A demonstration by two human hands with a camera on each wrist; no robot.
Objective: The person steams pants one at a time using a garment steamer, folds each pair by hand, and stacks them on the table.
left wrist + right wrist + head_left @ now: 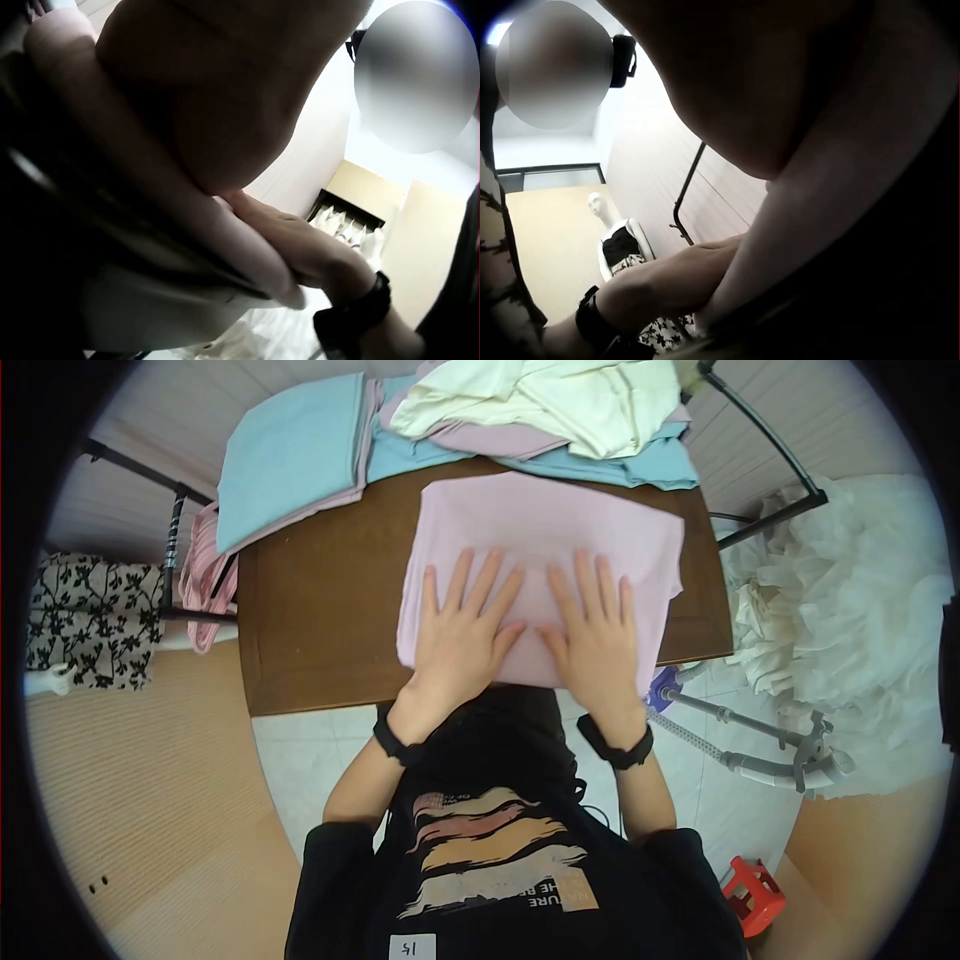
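Observation:
A folded pink cloth (550, 510) lies on the brown wooden table (320, 610), its near edge at the table's front edge. My left hand (460, 640) rests palm down on the cloth's left half with fingers spread. On the right half my right hand (596, 635) lies flat the same way, thumbs pointing toward each other. Neither hand grips anything. In the left wrist view the cloth's thick folded edge (172, 180) shows under the palm, with the right hand (300, 244) beyond. The right wrist view shows the left hand (667, 281) on the cloth (825, 195).
A blue and pink folded stack (290, 455) sits at the back left of the table. Beside it, a cream cloth (560, 400) lies rumpled over pink and blue ones. White ruffled fabric (850, 620) and a steamer stand (740, 725) are at right, a red stool (752, 897) lower right.

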